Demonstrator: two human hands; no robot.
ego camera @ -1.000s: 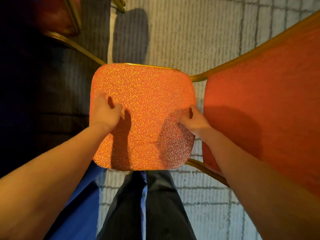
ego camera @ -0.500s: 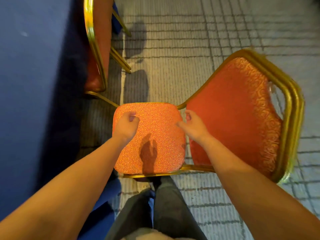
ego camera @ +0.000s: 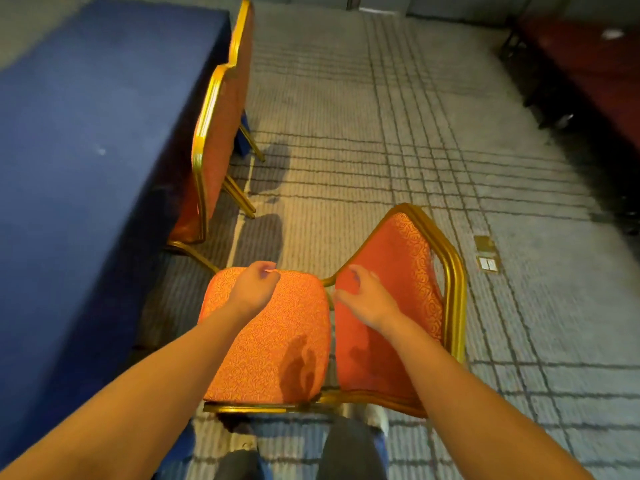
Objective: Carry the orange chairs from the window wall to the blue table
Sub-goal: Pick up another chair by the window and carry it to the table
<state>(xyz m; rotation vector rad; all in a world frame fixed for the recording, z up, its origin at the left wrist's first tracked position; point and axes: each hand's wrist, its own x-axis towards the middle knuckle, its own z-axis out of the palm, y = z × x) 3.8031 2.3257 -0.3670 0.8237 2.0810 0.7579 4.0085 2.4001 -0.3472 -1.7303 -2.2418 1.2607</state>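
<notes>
An orange chair with a gold frame stands on the carpet just in front of me; its patterned seat (ego camera: pixel 270 341) points toward the blue table (ego camera: pixel 86 150) on the left and its backrest (ego camera: pixel 408 271) is on the right. My left hand (ego camera: pixel 254 287) hovers over the seat's far edge, fingers loosely curled, holding nothing. Over the joint between seat and backrest, my right hand (ego camera: pixel 363 296) is also loosely curled and empty. Both hands cast shadows on the chair below them. Two more orange chairs (ego camera: pixel 214 161) are tucked against the blue table's side.
A dark red table (ego camera: pixel 595 64) with dark legs runs along the far right. A brass floor socket plate (ego camera: pixel 486 252) sits in the grey striped carpet (ego camera: pixel 363 133) right of the chair. My legs are right behind the chair.
Both hands gripped the seat's sides earlier; now they have let go and hang above it. The chair has dropped away from the camera and stands on the floor beside the blue table.
</notes>
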